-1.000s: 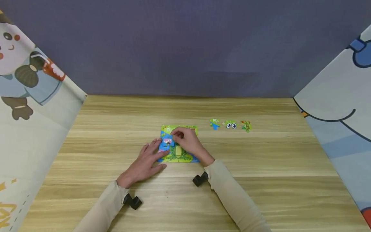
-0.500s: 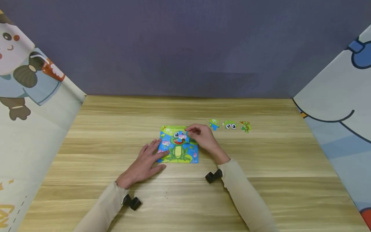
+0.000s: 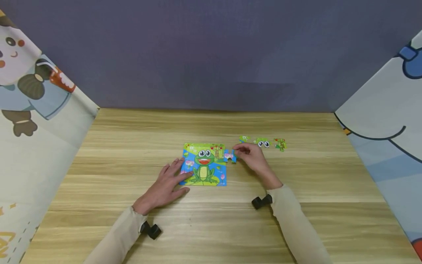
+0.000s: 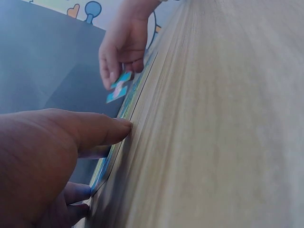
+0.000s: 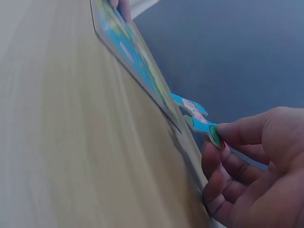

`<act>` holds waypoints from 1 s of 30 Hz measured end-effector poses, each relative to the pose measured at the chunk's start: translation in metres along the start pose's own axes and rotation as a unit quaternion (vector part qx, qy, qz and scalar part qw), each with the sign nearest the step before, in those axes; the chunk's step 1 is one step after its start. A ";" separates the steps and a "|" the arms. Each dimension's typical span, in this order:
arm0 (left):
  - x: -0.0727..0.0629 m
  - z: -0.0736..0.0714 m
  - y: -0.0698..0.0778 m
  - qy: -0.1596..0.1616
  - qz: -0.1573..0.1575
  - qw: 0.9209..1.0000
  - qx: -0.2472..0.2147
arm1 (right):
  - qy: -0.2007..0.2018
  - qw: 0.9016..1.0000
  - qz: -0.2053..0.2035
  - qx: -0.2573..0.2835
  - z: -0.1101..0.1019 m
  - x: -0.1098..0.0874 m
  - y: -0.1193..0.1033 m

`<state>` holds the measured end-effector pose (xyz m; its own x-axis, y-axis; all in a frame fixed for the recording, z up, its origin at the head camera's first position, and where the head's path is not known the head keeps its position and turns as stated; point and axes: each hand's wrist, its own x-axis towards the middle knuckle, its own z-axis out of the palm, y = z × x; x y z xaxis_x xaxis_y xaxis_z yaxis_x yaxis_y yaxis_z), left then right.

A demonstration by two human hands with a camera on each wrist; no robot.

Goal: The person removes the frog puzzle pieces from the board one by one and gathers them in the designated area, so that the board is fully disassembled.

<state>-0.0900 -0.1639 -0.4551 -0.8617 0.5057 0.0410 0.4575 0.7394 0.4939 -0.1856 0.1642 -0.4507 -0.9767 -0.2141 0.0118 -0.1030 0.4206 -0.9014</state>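
Observation:
A frog picture puzzle board (image 3: 204,172) lies flat on the wooden table. My left hand (image 3: 163,187) rests at its left edge, fingers spread, with fingertips on the board; the left wrist view shows a finger (image 4: 102,129) stretched over the rim. Between thumb and fingers my right hand (image 3: 255,159) pinches a blue puzzle piece (image 3: 229,156) with pink flowers, just off the board's upper right side. In the right wrist view the piece (image 5: 199,116) is tilted, with a notch and a green patch near the thumb.
Right of the board, toward the back, lie three loose pieces: a green and blue piece (image 3: 244,138) partly hidden by my right hand, a piece with eyes (image 3: 263,143) and a tree piece (image 3: 280,144). A dark wall (image 3: 211,55) stands behind the table.
My right hand has moved rightward with the blue piece, from over the frog picture to beyond the board's right edge, uncovering the frog's face. My left hand has stayed in place.

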 end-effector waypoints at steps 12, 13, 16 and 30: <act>0.000 0.000 0.001 -0.012 -0.008 1.000 -0.002 | 0.011 0.999 0.001 -0.049 -0.032 -0.009 0.018; 0.000 0.000 0.001 -0.012 -0.008 1.000 -0.002 | 0.015 0.998 -0.001 -0.058 -0.033 -0.010 0.018; 0.000 0.001 0.001 -0.009 -0.005 1.000 -0.001 | 0.028 0.995 -0.010 -0.096 -0.036 -0.010 0.019; 0.000 0.002 -0.001 0.004 0.002 1.000 0.004 | 0.049 0.980 -0.046 -0.186 -0.035 -0.010 0.018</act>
<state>-0.0898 -0.1637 -0.4572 -0.8617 0.5049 0.0505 0.4627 0.7409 0.4868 -0.1844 0.2048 -0.4516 -0.9717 -0.1885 0.1426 -0.2348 0.6992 -0.6752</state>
